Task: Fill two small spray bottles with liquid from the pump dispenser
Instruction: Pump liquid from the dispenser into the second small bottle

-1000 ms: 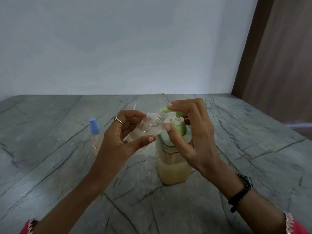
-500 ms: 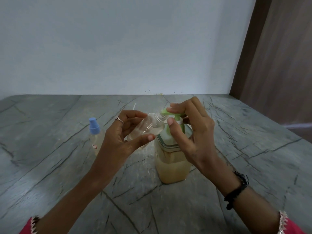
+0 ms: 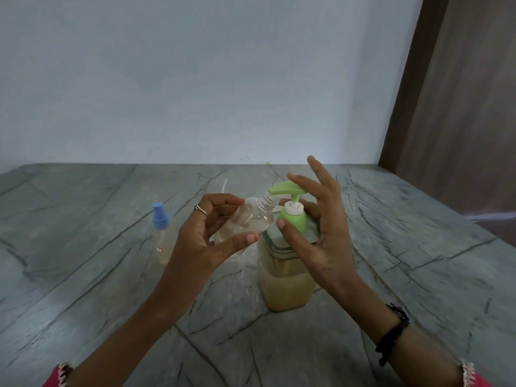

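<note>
My left hand (image 3: 201, 244) holds a small clear spray bottle (image 3: 251, 216) without a cap, tilted so its threaded mouth sits just under the spout of the green pump head (image 3: 287, 189). The bottle holds some pale liquid. The pump dispenser (image 3: 284, 277) is a clear square jar, about half full of yellowish liquid. My right hand (image 3: 321, 227) is beside the pump with fingers spread, thumb near the green collar, fingertips lifted off the pump head. A second small bottle with a blue spray cap (image 3: 161, 233) stands on the table to the left.
A grey marble table (image 3: 83, 289) with dark veins runs to a pale blue wall. A thin white tube (image 3: 224, 185) lies behind my left hand. A brown wooden panel (image 3: 460, 107) stands at the right.
The pump head has risen from its pressed-down position. My right fingers have lifted off it and spread apart. The left hand still holds the bottle at the spout.
</note>
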{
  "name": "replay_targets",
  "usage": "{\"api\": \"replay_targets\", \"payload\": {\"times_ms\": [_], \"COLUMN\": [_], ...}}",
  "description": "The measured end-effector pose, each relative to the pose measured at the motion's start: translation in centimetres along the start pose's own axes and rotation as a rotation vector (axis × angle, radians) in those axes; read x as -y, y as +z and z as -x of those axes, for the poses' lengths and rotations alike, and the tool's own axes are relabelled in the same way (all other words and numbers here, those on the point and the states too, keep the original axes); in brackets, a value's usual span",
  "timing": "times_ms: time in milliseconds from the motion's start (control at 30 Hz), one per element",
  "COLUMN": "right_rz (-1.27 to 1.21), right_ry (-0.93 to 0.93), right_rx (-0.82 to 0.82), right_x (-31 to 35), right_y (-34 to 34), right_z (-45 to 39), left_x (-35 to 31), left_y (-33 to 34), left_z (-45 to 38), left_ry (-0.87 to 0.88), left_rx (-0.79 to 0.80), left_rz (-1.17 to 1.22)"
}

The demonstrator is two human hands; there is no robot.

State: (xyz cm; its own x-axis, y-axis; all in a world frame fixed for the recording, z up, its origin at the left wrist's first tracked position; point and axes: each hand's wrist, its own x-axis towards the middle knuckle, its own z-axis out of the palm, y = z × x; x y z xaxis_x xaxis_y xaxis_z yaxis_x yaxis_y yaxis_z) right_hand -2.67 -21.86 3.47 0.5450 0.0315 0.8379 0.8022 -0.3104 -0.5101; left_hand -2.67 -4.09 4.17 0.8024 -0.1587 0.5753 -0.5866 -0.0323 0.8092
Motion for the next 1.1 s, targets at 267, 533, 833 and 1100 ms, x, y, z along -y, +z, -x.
{"api": "replay_targets", "payload": {"times_ms": [267,533,833,1100], "right_rz": [-0.102,-0.155,-0.130,-0.114], "right_ry": [0.141,0.151,0.171,0.177], "right_rx": [0.160,0.140,0.051,0.116], "right_x": [0.6,0.9,1.4,1.5], "right_y": [-0.7,-0.6,-0.2,-0.4], "right_z": [-0.5,-0.9,-1.3,-1.4], "left_x": [-0.3,-0.6,-0.6,-0.6], "left_y": [0.0,0.2,0.3,0.2], "left_z": [0.0,0.2,0.3,0.2], "left_ry": [0.011,0.002,-0.013,-0.032], "left_rx": [-0.025,-0.045,-0.042,-0.037], "left_rz": [-0.010,-0.024,-0.079,-0.064]}}
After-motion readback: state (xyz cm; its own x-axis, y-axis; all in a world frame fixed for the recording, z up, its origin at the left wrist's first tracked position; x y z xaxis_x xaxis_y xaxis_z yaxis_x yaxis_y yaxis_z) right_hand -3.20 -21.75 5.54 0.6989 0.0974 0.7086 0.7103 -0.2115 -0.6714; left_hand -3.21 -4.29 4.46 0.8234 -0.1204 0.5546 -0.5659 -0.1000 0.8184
